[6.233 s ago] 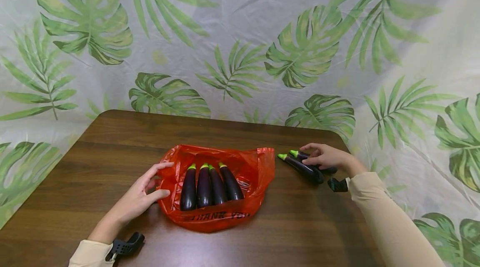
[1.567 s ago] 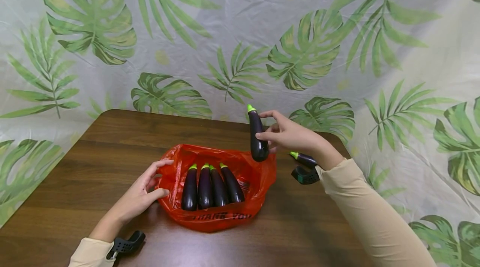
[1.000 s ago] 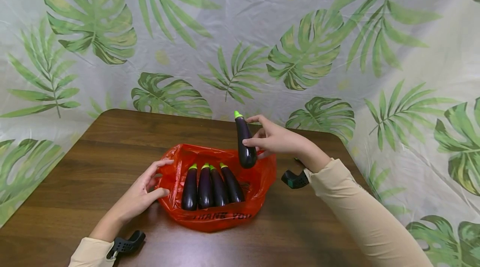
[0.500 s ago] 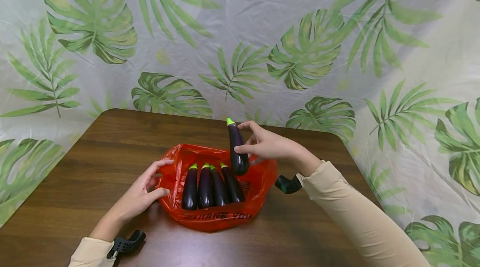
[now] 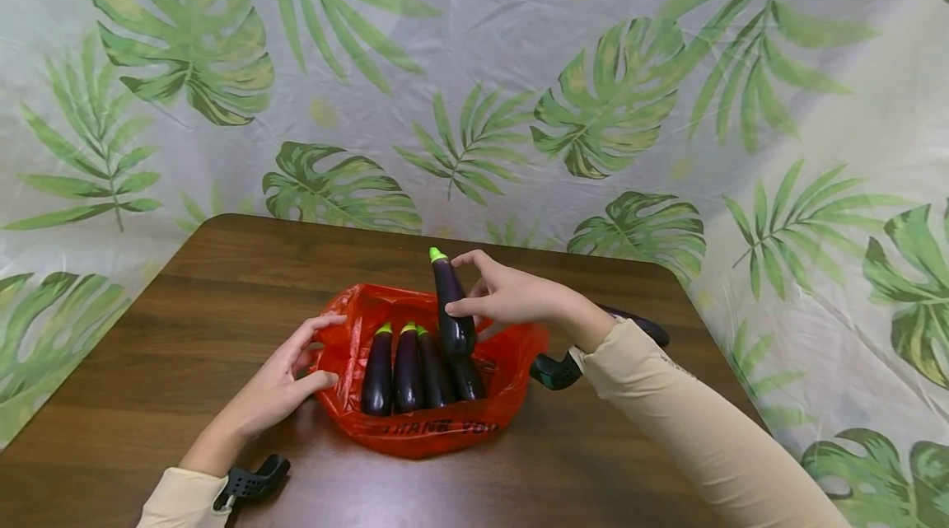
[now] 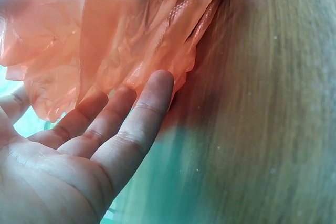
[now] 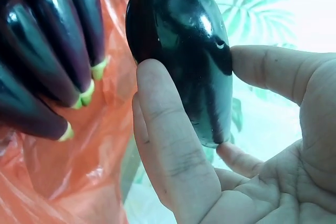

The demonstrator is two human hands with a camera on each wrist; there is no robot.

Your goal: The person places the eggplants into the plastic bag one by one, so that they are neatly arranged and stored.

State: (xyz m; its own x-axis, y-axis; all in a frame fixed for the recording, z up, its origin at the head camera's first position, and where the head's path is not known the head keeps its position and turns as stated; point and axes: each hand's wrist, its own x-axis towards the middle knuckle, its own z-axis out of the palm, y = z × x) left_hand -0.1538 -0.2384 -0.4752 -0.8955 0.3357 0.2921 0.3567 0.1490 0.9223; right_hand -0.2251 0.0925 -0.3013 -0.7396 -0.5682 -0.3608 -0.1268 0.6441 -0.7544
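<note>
My right hand [image 5: 515, 297] pinches an eggplant [image 5: 456, 338] between thumb and fingers, its green stem end up and its rounded bottom over the bag. In the right wrist view the thumb and fingers press on opposite sides of its glossy body. A red plastic bag [image 5: 415, 444] lettered THANK YOU stands open, with several eggplants [image 5: 378, 380] side by side in it, stems away from me. The held one overlaps the rightmost of these in the head view. At the bag's left edge my left hand [image 5: 274, 388] keeps thumb and fingers apart; its extended fingers touch the thin plastic [image 6: 121, 40].
Another eggplant [image 5: 647, 327] lies on the brown wooden table [image 5: 245, 281] to the right, partly hidden behind my right forearm. Behind the table hangs a pale curtain [image 5: 482, 34] printed with green leaves. Each wrist wears a black camera mount [image 5: 255, 480].
From beside another eggplant on the right, my right hand has lifted this one and carried it left, then lower over the bag. My left hand and the bag have barely moved.
</note>
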